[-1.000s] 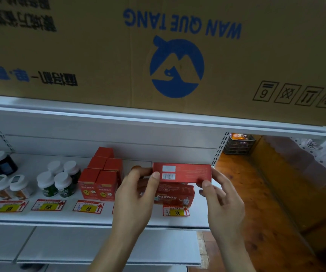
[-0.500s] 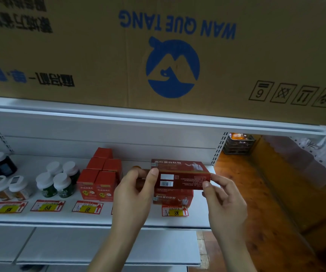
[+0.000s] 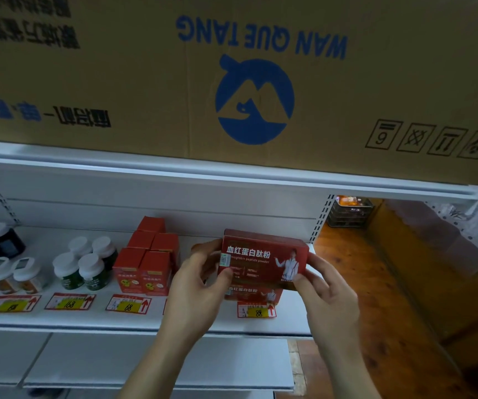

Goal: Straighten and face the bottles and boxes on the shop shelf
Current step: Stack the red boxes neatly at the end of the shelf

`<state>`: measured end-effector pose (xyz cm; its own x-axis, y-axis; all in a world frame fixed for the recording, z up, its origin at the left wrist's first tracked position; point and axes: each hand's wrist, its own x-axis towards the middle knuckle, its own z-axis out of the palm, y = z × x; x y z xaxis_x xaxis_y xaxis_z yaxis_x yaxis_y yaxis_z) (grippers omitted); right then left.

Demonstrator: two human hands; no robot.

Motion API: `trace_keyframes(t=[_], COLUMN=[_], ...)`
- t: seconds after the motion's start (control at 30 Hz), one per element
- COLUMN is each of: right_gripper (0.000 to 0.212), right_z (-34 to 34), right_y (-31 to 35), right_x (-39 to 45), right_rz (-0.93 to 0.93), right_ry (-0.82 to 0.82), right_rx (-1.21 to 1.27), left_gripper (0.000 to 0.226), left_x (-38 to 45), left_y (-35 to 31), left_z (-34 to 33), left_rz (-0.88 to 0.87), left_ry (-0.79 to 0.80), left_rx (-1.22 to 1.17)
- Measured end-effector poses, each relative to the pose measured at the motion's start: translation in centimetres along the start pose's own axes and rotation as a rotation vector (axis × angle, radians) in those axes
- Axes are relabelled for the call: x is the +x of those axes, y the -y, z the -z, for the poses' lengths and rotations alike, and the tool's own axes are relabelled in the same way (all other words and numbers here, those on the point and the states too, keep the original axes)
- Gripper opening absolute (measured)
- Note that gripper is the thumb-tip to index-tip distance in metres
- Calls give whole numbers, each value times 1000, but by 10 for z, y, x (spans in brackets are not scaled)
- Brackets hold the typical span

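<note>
A flat red box (image 3: 261,259) with white Chinese lettering is held just above the white shelf (image 3: 88,318), its printed front facing me. My left hand (image 3: 194,286) grips its left end, thumb on the front. My right hand (image 3: 327,292) pinches its right end. Directly beneath it a second matching red box (image 3: 249,292) lies on the shelf, mostly hidden by the held box and my hands. To the left stand several small red cartons (image 3: 145,263), then green bottles with white caps (image 3: 85,269), then more white-capped bottles (image 3: 13,273) and dark bottles (image 3: 1,240).
Price tags (image 3: 256,309) line the shelf front. A large brown cardboard carton (image 3: 232,82) fills the shelf above. The shelf ends at the right by a slotted upright (image 3: 320,220); beyond lies orange wooden floor (image 3: 361,283) with a dark crate (image 3: 350,211). Lower shelves (image 3: 117,361) sit below.
The held box has been rotated in both hands: its barcode side faced me a second ago, then its top edge, and now its printed front faces me.
</note>
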<state>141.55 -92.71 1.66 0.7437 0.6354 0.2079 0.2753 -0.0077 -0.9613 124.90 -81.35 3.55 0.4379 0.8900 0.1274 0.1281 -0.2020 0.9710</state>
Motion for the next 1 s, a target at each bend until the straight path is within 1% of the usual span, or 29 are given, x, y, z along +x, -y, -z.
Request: trace_keyframes(t=[0.2, 0.27, 0.33, 0.4, 0.53, 0.6, 0.8, 0.93, 1.0], right_gripper=[34, 38, 39, 38, 45, 46, 39, 37, 33], right_z=[-1, -2, -3, -6, -14, -18, -21, -21, -19], right_y=[2, 5, 10, 19, 29, 28, 24, 23, 19], right_x=[-2, -5, -8, -12, -20, -24, -24, -22, -20], right_rz=[22, 48, 95, 153, 194, 229, 390, 404, 382], right_ry=[5, -5, -26, -36, -69, -88, -139, -156, -186], right_rx=[25, 26, 13, -16, 10, -18, -116, -129, -120], left_gripper=[45, 41, 32, 27, 29, 29, 31, 29, 26], left_x=[1, 2, 4, 7, 13, 15, 16, 14, 12], left_y=[6, 7, 9, 13, 18, 18, 22, 20, 16], left_z=[-1, -1, -1, -2, -5, -7, -11, -11, -11], left_rz=[-26, -29, -24, 14, 97, 124, 154, 149, 135], left_ry=[-20, -28, -28, -23, -39, -40, -19, -40, -51], left_rx=[11, 25, 49, 42, -27, -50, -90, -147, -191])
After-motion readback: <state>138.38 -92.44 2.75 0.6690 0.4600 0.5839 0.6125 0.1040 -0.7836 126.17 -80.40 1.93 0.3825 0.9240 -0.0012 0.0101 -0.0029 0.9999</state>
